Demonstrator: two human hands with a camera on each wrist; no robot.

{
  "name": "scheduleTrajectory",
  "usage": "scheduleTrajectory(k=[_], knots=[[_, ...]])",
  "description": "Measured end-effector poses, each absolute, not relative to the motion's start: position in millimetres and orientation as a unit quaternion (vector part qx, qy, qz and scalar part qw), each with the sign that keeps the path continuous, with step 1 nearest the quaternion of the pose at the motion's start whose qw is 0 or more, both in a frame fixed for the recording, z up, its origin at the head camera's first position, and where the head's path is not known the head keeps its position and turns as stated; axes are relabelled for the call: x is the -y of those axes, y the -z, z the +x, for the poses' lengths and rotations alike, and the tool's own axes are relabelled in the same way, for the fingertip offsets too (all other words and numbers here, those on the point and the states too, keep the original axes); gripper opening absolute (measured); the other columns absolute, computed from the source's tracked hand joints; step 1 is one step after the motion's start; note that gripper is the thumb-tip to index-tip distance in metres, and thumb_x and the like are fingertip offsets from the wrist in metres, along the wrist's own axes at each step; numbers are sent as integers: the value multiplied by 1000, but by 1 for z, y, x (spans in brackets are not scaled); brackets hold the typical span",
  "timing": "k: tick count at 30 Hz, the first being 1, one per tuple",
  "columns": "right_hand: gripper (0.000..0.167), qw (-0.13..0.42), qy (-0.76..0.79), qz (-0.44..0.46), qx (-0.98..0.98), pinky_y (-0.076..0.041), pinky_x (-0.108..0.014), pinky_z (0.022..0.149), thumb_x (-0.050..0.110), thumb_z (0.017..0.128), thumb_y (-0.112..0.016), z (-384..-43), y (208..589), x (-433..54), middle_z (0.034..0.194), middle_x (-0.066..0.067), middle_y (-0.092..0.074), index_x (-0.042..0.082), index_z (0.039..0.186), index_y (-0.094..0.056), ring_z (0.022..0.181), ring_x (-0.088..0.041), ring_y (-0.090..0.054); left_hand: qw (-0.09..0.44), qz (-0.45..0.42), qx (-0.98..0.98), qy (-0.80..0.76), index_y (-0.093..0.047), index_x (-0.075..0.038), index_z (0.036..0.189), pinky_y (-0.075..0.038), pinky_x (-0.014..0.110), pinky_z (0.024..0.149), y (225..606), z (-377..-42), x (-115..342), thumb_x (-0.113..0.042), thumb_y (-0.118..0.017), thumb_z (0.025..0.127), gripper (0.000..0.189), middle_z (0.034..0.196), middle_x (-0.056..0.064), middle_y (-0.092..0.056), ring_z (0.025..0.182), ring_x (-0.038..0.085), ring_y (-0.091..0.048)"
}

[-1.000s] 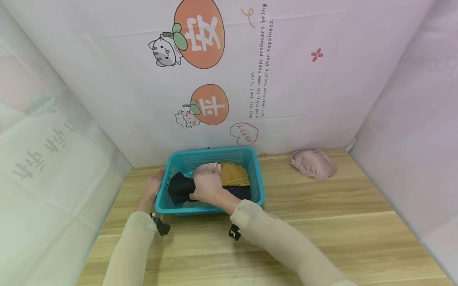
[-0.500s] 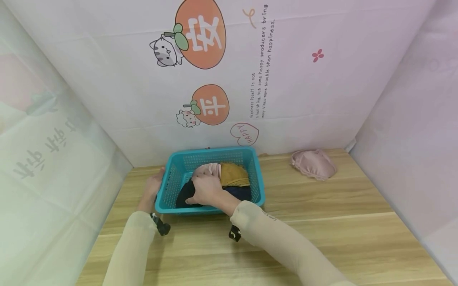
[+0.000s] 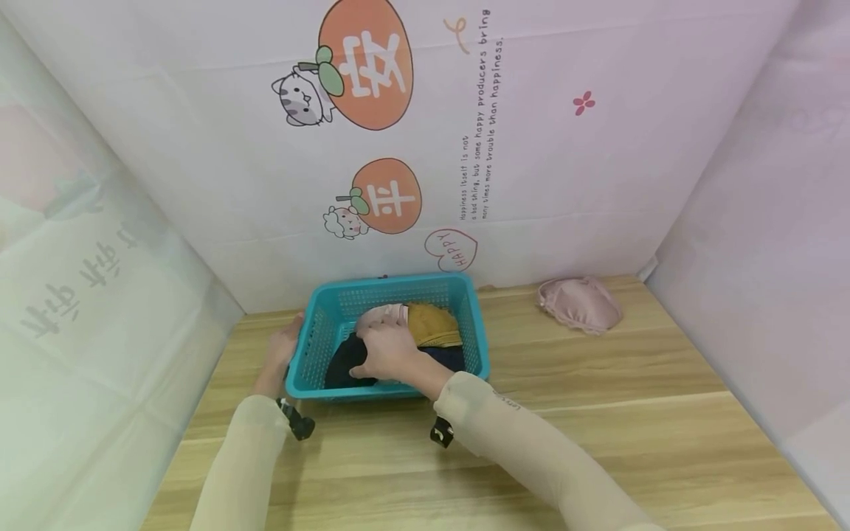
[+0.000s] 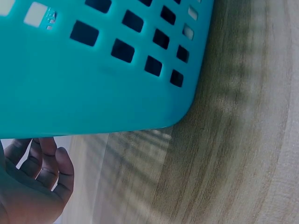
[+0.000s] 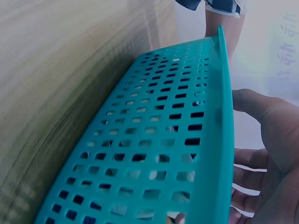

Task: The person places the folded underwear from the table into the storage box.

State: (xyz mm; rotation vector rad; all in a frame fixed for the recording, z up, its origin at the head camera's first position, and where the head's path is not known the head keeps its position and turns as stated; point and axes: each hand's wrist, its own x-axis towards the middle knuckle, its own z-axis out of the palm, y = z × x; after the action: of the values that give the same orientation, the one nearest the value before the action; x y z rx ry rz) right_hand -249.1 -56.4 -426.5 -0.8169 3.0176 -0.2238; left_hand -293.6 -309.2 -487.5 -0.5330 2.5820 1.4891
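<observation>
A turquoise plastic basket (image 3: 388,393) with perforated walls stands against the back wall. Inside lie folded cloth garments: a black one (image 3: 347,361) at the left, a pale pink one (image 3: 383,313), a mustard one (image 3: 433,324) and a navy one (image 3: 446,358). My right hand (image 3: 390,352) reaches over the front rim and rests on the black garment, thumb apart from the fingers; in the right wrist view the fingers reach behind the basket rim, partly hidden. My left hand (image 3: 282,350) touches the basket's left side from outside, its fingers (image 4: 49,161) loosely bent at the rim.
On the wooden table (image 3: 598,420), right of the basket, lies a pink satin garment (image 3: 580,304) with lace trim, shaped like a folded bra. Printed cloth walls (image 3: 531,147) enclose the table at the back and both sides.
The black garment was raised and gripped by my right hand; it now lies lower in the basket and the fingers have loosened. My left hand has stayed at the basket's side.
</observation>
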Motion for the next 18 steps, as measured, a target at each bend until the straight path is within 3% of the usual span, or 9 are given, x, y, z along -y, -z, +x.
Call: scheduleTrajectory(k=[4, 12, 18], knots=[[70, 6, 81, -261, -962, -33, -54, 118, 63, 83, -72, -251, 425, 51, 135, 0, -63, 26, 141, -58, 134, -29, -52, 61, -179, -850, -492, -41, -7, 151, -41, 54, 110, 488, -293, 310, -82, -23, 92, 98, 151, 24, -44, 134, 39, -47], [62, -4, 73, -263, -962, -49, -44, 103, 62, 84, -70, -251, 423, 35, 122, 1, -69, 23, 132, -63, 126, -26, -57, 54, -174, -853, -489, -45, -4, 148, -40, 56, 110, 489, -291, 309, -82, -24, 92, 98, 147, 24, -47, 132, 40, -48], [60, -10, 65, -252, -966, -50, -41, 101, 62, 84, -71, -254, 421, 24, 127, 4, -67, 25, 131, -63, 123, -19, -60, 49, -169, -856, -486, -44, -4, 149, -40, 56, 109, 489, -292, 309, -74, -25, 98, 88, 149, 25, -45, 134, 42, -47]])
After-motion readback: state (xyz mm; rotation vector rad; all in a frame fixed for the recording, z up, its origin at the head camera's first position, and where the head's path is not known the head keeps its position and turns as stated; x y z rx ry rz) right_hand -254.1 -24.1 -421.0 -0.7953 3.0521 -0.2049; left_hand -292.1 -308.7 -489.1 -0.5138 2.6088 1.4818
